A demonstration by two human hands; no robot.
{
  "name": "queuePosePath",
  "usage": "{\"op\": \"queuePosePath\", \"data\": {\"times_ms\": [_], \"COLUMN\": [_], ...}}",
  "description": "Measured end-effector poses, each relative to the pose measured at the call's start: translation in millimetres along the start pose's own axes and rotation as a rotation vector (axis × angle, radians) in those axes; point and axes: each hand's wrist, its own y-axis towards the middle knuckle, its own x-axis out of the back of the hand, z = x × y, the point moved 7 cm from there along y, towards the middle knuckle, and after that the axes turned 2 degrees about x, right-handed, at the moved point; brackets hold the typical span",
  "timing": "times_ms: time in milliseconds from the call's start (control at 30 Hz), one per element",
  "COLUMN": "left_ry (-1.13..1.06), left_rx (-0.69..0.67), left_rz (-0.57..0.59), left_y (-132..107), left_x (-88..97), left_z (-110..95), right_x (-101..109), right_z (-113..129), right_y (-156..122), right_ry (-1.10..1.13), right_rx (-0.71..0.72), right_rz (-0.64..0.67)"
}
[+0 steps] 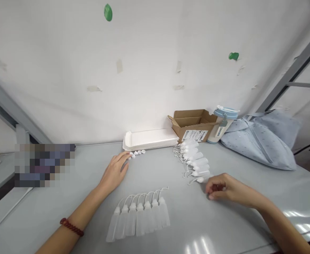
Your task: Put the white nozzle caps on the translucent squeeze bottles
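Note:
My left hand [115, 171] lies low over the table with its fingers stretched out. Its fingertips reach a small cluster of white caps [139, 152]. My right hand [222, 188] is curled at the near end of a slanting row of white squeeze bottles [198, 162]. Its fingers cover most of the nearest squeeze bottle [200, 180]; what lies between finger and thumb is hidden. In front of me, several translucent squeeze bottles [140, 220] lie side by side, each with a thin strap curling from its neck.
A stack of white trays [152, 137] stands against the wall beside an open cardboard box [194, 125]. Farther right are a tumbler with a blue lid [222, 123] and a pale blue cloth bag [261, 141]. A blurred-out patch [43, 165] covers something at the left.

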Motion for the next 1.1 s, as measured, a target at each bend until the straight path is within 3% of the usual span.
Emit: {"op": "queuePosePath", "data": {"times_ms": [300, 833, 1000, 1100], "left_ry": [0.049, 0.048, 0.035, 0.020], "left_rx": [-0.023, -0.040, -0.036, -0.034], "left_rz": [0.004, 0.022, 0.024, 0.021], "left_y": [0, -1, -1, -1], "left_x": [0.2, -1.5, -1.4, -0.8], "left_z": [-2, -3, -4, -4], "right_x": [7, 4, -8, -33], "right_z": [-5, -2, 24, 59], "right_y": [5, -1, -3, -4], "right_ry": [-0.083, -0.032, -0.132, -0.161], "right_rx": [0.038, 0.009, 0.068, 0.182], "right_rz": [-0.218, -0.217, -0.183, -0.128]}}
